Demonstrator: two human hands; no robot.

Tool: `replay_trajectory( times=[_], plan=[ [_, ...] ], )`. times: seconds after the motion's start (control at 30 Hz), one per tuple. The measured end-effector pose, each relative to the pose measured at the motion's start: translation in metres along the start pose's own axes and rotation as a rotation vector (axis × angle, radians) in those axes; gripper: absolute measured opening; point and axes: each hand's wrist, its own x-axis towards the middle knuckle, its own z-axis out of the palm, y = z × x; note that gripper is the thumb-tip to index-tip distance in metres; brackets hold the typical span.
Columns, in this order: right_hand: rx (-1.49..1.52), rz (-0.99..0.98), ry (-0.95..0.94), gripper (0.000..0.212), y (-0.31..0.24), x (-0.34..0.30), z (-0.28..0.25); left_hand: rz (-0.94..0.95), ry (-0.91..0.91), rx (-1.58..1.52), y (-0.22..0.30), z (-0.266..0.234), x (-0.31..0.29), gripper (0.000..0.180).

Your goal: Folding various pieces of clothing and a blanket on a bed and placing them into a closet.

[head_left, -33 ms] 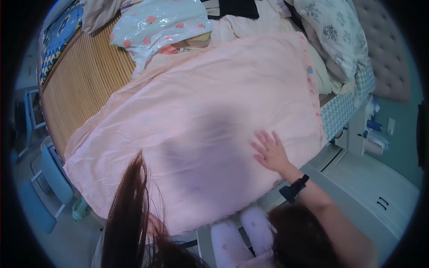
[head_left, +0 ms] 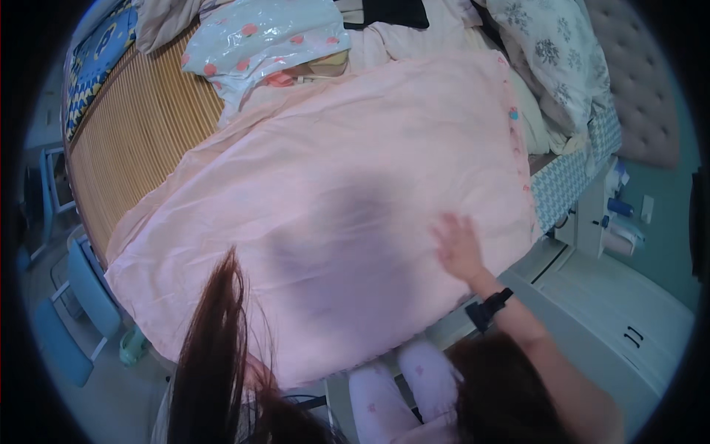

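Note:
A pale pink quilt (head_left: 355, 148) lies spread over the near part of the bed, with shallow wrinkles across it and a patterned trim along its right edge. Above its right half is my right hand (head_left: 458, 248), fingers outstretched and somewhat blurred, holding nothing; whether it touches the cloth I cannot tell. A black watch (head_left: 488, 309) is on that wrist. Only a small part of my left hand (head_left: 259, 375) shows at the quilt's near left edge, behind long strands of hair (head_left: 207, 348). Its fingers are hidden.
A bamboo mat (head_left: 148, 126) covers the bed's left side. Beyond the quilt lie a shiny peach-print plastic bag (head_left: 266, 37) and folded cloth; a leaf-print pillow (head_left: 551, 59) is at the far right. Blue chairs (head_left: 92, 288) stand left, a white cabinet (head_left: 614, 311) right.
My right hand has shifted slightly to the right over the quilt and its fingers have become blurred. The quilt looks the same, and the left hand stays near its edge.

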Motion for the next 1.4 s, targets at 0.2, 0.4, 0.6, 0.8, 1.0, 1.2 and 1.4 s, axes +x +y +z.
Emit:
replay_trajectory(
  times=[0.2, 0.4, 0.6, 0.8, 1.0, 1.2, 1.4],
  plan=[
    [-0.155, 0.481, 0.089, 0.058, 0.117, -0.103, -0.01, 0.106, -0.001, 0.018, 0.009, -0.002, -0.029, 0.062],
    [0.911, 1.412, 0.513, 0.052, 0.099, -0.14, -0.012, 0.153, -0.031, 0.014, -0.013, -0.012, -0.037, 0.061],
    [1.688, 1.459, 0.527, 0.049, 0.012, -0.114, -0.054, 0.179, -0.089, -0.006, -0.062, -0.036, -0.05, 0.059],
    [0.447, 0.695, 0.511, 0.039, -0.19, -0.079, -0.098, 0.281, -0.363, -0.06, -0.142, -0.103, -0.042, 0.056],
    [0.485, 0.193, 0.452, 0.033, -0.482, -0.077, -0.091, -0.268, -0.912, -1.798, -0.199, -0.122, -0.007, 0.076],
    [0.755, -0.237, -0.177, 0.05, -0.581, -0.135, -0.057, -0.383, -1.133, -2.148, -0.194, -0.143, 0.027, 0.067],
    [0.396, -0.084, -0.183, 0.058, -0.545, -0.174, -0.033, -0.17, -0.624, -1.627, -0.18, -0.073, 0.023, 0.052]
  ],
)
